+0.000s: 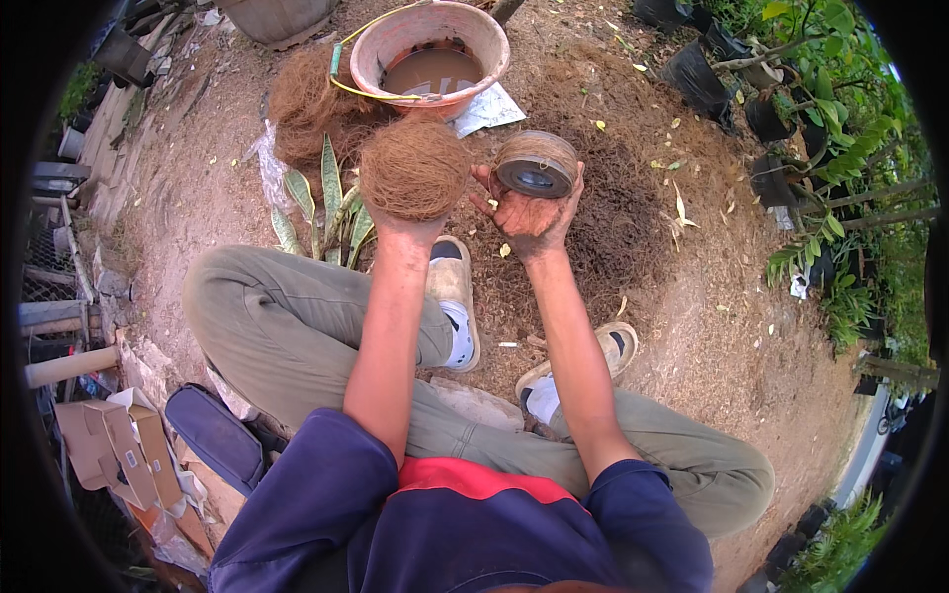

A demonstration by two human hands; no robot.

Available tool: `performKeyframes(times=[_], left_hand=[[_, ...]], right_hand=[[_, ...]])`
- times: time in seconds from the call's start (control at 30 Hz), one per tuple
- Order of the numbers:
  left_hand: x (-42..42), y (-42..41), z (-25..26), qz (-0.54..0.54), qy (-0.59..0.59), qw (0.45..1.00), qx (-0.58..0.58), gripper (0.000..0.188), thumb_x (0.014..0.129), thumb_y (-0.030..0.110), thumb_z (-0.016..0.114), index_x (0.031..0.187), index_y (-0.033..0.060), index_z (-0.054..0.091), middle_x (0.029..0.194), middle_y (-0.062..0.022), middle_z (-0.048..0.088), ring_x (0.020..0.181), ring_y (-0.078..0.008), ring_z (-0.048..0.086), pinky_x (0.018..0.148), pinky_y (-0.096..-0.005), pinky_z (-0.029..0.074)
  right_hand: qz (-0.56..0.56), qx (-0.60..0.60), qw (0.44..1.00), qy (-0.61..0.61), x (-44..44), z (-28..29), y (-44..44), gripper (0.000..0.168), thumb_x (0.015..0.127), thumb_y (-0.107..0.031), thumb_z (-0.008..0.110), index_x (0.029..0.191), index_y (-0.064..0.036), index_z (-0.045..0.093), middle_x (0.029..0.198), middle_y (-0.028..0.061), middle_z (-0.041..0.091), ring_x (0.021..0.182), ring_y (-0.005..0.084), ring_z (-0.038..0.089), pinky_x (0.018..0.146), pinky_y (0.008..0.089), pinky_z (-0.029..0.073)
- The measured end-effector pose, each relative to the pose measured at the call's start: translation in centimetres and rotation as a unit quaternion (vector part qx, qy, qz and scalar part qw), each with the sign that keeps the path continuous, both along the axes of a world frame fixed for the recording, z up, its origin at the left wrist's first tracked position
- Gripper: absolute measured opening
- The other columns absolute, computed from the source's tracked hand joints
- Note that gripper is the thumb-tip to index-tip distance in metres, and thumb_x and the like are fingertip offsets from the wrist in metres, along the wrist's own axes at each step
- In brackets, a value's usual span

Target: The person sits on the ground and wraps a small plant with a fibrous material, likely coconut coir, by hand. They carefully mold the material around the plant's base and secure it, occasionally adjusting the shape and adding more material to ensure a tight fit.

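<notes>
A round ball wrapped in brown coconut fibre (414, 169) rests in my left hand (408, 228). Most of that hand is hidden beneath the ball; only the heel and wrist show. My right hand (535, 224), palm up and smeared with soil, holds a dark-flanged spool wound with brown thread (537, 152). Whether a thread runs between spool and ball is too fine to tell. A snake plant (331, 196) with pale-edged leaves stands just left of the ball. Behind it lies a heap of loose coconut fibre (315, 104).
An orange bucket (474, 63) of muddy water stands beyond my hands, its yellow handle lowered. Dark soil mixed with fibre (615, 200) is spread at right. Black plant bags (697, 81) line the right side. Cardboard boxes (111, 452) and a dark blue case (215, 434) lie at left.
</notes>
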State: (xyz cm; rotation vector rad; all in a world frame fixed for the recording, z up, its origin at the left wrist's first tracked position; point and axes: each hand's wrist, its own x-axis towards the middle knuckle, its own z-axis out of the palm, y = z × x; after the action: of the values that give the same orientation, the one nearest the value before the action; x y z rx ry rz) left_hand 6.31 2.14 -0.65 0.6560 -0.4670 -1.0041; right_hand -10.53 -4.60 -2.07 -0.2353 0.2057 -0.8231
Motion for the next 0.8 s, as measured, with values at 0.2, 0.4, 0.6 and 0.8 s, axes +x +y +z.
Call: performKeyframes(times=[0.2, 0.4, 0.6, 0.8], left_hand=[[0.3, 0.2, -0.4, -0.065, 0.252, 0.964, -0.059, 0.056, 0.097, 0.048, 0.042, 0.14, 0.0127, 0.041, 0.139, -0.0121, 0.05, 0.129, -0.0306, 0.047, 0.107, -0.054, 0.039], [-0.9, 0.2, 2.6, -0.047, 0.286, 0.957, -0.004, 0.058, 0.098, 0.052, 0.033, 0.14, 0.0133, 0.042, 0.141, -0.0121, 0.048, 0.13, -0.0304, 0.046, 0.108, -0.0564, 0.037], [-0.3, 0.5, 2.4, -0.05, 0.274, 0.96, -0.036, 0.052, 0.096, 0.049, 0.037, 0.131, 0.0134, 0.053, 0.131, -0.0096, 0.057, 0.122, -0.0294, 0.054, 0.102, -0.0532, 0.044], [-0.7, 0.6, 2.5, -0.074, 0.29, 0.952, -0.058, 0.055, 0.096, 0.05, 0.037, 0.134, 0.0125, 0.05, 0.133, -0.0106, 0.056, 0.122, -0.0295, 0.053, 0.103, -0.0536, 0.043]], right_hand=[[-0.026, 0.03, 0.999, 0.02, 0.2, -0.4, 0.2, 0.095, 0.078, -0.087, 0.037, 0.126, -0.007, 0.055, 0.098, 0.0157, 0.064, 0.087, 0.032, 0.063, 0.089, 0.0514, 0.05], [-0.039, -0.078, 0.98, 0.18, -0.9, -2.7, -0.7, 0.088, 0.082, -0.083, 0.039, 0.118, -0.005, 0.056, 0.094, 0.0072, 0.058, 0.08, 0.0189, 0.055, 0.083, 0.0384, 0.047], [-0.09, -0.383, 0.707, 0.588, -0.9, -3.0, -0.2, 0.078, 0.09, -0.06, 0.058, 0.142, -0.005, 0.04, 0.128, 0.0207, 0.055, 0.122, 0.0305, 0.051, 0.106, 0.039, 0.037], [0.119, -0.432, 0.526, 0.723, -1.8, -5.3, 0.8, 0.078, 0.085, -0.05, 0.067, 0.144, -0.007, 0.039, 0.134, 0.0248, 0.05, 0.124, 0.0381, 0.052, 0.106, 0.0468, 0.039]])
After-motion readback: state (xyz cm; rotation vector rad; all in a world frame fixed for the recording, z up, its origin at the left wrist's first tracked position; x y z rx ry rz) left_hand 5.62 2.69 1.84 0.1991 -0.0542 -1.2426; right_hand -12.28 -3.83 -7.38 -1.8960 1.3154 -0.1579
